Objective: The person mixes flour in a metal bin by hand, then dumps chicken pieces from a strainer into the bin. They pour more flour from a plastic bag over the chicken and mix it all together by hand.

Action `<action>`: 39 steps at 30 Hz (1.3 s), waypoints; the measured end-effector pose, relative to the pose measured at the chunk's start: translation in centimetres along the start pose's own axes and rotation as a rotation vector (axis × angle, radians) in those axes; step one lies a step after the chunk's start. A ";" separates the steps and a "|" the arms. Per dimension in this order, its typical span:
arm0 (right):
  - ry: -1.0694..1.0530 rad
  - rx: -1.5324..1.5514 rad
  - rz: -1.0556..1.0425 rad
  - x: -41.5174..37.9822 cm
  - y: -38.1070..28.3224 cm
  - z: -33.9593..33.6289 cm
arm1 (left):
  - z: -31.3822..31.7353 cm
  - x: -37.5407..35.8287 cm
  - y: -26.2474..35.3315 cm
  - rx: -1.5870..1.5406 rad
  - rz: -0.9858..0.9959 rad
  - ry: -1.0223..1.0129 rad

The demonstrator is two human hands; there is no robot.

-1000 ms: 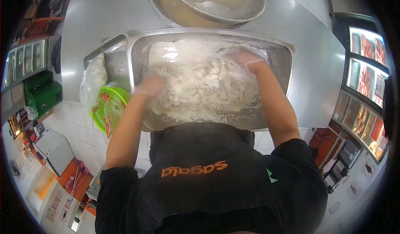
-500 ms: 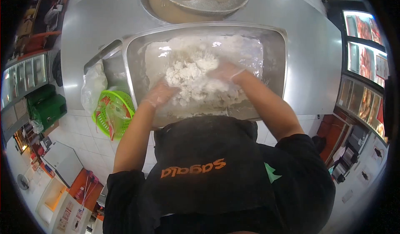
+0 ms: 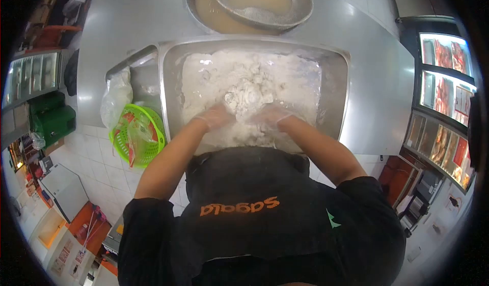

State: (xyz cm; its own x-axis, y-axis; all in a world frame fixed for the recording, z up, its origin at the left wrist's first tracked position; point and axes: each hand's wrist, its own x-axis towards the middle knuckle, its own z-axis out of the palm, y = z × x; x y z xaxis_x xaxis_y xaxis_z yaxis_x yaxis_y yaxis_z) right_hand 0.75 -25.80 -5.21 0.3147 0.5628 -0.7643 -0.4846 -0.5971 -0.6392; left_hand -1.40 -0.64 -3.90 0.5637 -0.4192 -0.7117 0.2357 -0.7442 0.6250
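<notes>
A steel basin [image 3: 333, 103] set in the counter holds white flour [image 3: 300, 67], with a heap of flour-coated pieces [image 3: 247, 95] in the middle. What lies under the coating cannot be made out. My left hand [image 3: 218, 116], in a clear glove, reaches into the left side of the heap. From the right, my gloved right hand [image 3: 272, 115] dips into the same heap, facing the left. The fingers of both hands are blurred and partly buried in flour.
Beyond the basin, a large bowl [image 3: 196, 13] of cloudy liquid carries a mesh strainer [image 3: 305, 13]. At left, a clear plastic bag [image 3: 117, 100] hangs by a narrow tray [image 3: 145, 77], above a green basket [image 3: 122, 148] containing plastic wrapping. The steel counter [image 3: 377, 92] extends to the right.
My hands have drawn closer together around the heap, the right one moving toward my body. The flour is spread more widely over the basin floor. The view has shifted slightly.
</notes>
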 end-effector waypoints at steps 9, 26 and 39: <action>0.392 -0.333 -0.303 -4.2 -3.9 -4.9 | -4.4 -6.4 -0.4 -0.353 0.112 0.447; 0.219 0.153 0.104 -2.2 -6.1 -7.7 | -5.2 -2.5 0.1 -0.482 -0.416 0.436; 0.250 -0.078 0.112 2.1 -7.1 -1.4 | -1.6 -0.2 0.9 0.544 -0.038 -0.141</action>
State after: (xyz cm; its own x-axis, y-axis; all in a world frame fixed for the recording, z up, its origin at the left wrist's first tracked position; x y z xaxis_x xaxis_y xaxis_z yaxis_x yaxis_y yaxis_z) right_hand 6.00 -21.13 -2.40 0.4592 0.3379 -0.8216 -0.4663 -0.6955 -0.5466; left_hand -0.01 -0.36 -2.72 0.4425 -0.4242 -0.7901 -0.2091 -0.9056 0.3692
